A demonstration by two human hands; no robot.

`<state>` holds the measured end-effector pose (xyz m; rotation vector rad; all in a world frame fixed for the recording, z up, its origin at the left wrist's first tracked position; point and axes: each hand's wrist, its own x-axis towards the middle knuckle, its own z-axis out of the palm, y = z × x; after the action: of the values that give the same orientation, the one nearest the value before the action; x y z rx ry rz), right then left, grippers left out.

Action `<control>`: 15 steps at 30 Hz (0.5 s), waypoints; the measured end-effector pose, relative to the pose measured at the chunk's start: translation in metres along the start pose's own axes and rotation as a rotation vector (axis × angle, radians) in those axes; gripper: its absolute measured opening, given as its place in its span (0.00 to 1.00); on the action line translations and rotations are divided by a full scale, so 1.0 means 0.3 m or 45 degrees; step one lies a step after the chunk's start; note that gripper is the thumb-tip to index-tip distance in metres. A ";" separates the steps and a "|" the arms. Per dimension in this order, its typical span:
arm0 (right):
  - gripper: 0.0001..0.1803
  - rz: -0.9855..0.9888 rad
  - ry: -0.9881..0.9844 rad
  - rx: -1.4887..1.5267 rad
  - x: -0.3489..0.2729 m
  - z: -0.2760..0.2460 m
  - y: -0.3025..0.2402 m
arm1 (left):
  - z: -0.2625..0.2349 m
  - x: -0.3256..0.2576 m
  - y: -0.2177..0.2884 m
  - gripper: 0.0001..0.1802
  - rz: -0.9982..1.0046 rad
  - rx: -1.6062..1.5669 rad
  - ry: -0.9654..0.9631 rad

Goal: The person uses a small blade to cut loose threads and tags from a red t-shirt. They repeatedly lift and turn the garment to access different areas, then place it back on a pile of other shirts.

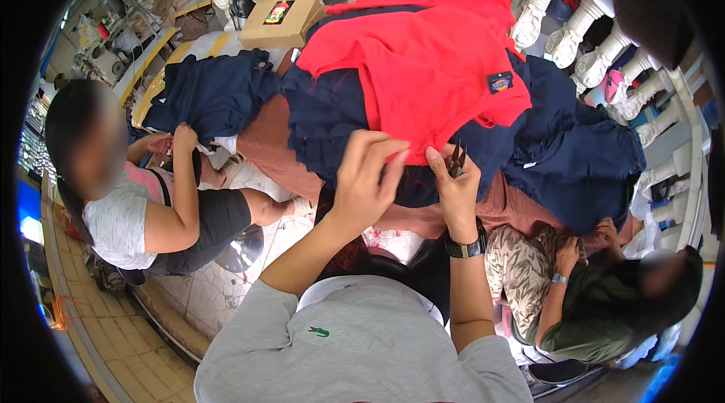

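A bright red garment (pixel 411 63) with a dark label lies spread over a heap of navy garments. At its near edge my left hand (pixel 366 176) has its fingers bent, the tips pinching the red cloth. My right hand (pixel 457 188), wearing a dark watch, is closed around small metal thread snips (pixel 456 161), whose points stick up beside the thumb. The right thumb also touches the red edge, a short way from the left fingertips. Whether a loose thread lies between the left fingers is too small to see.
Navy garments (pixel 559 169) heap on the table, over a brown cloth (pixel 276 142). A cardboard box (pixel 281 14) stands at the back left. A person (pixel 136 206) sits at left and another person (pixel 604 305) at right, both handling navy garments. White balusters (pixel 536 14) line the far side.
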<state>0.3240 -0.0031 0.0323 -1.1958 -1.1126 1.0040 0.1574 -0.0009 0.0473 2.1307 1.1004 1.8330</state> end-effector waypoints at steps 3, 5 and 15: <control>0.11 -0.179 -0.036 0.256 0.009 0.012 0.061 | 0.073 0.053 0.030 0.12 -0.305 -0.296 -0.177; 0.10 -0.201 -0.032 0.111 -0.007 0.012 0.082 | 0.128 0.043 -0.050 0.13 -0.341 -0.282 -0.321; 0.09 -0.309 0.007 -0.026 -0.027 0.006 0.064 | 0.095 -0.004 -0.018 0.13 -0.422 -0.655 -0.117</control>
<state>0.3207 -0.0084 0.0123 -1.0496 -1.2331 0.8044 0.1807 0.0125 0.0361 1.6129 0.7898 1.6239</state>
